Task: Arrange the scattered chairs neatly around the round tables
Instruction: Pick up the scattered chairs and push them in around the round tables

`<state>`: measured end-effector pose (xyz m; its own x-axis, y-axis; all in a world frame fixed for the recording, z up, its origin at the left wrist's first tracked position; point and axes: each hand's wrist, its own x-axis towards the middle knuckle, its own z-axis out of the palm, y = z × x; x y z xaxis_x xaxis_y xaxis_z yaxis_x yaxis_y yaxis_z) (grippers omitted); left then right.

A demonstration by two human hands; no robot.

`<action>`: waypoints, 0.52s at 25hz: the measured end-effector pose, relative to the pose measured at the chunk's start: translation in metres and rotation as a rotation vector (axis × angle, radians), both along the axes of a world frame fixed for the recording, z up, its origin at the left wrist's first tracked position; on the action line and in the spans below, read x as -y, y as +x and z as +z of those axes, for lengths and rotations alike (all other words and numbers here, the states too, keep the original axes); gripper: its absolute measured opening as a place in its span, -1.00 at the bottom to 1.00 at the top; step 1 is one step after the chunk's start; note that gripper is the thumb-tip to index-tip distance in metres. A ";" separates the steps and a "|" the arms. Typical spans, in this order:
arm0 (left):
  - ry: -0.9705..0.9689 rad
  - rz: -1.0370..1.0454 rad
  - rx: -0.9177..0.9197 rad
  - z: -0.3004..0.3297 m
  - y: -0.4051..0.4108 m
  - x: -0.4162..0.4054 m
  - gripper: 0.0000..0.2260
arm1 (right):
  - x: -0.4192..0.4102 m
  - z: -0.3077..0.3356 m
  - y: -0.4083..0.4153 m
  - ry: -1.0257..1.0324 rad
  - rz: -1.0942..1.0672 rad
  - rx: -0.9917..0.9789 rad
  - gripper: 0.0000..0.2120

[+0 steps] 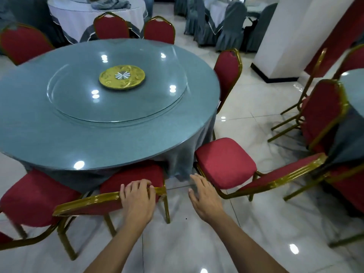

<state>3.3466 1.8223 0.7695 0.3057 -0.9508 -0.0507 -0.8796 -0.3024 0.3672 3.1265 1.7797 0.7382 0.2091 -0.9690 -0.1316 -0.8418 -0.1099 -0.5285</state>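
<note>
Directly under the left hand [137, 194] runs the gold top rail of a red chair [110, 201], its back stretching left and right across the person's front, its seat already tucked part-way beneath the round surface [49, 134] ahead. That hand lies curled over the rail near its right end, fingers [141, 184] draped forward and closed on the frame. Just to the right, the right hand [202, 192] hangs flat and spread, holding nothing, between the two chairs. Beyond its fingertips sits the second chair [224, 162], turned askew: the seat points toward the draped cloth, while the back [283, 174] trails off to the right and away from the body. The right hand is plainly the nearer one to it, close to the seat's near corner, though whether it touches the frame cannot be told. Both forearms reach forward, roughly parallel, wrists low.
</note>
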 end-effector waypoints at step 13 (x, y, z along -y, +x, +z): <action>-0.057 -0.338 -0.415 0.016 -0.357 0.081 -0.88 | 0.068 0.052 -0.357 -0.303 -0.206 0.055 -0.63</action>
<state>2.9896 1.7416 0.7858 -0.0530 -0.9975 -0.0471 -0.7017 0.0036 0.7125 2.7699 1.7115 0.7904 0.0041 -0.9847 0.1742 -0.8336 -0.0996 -0.5433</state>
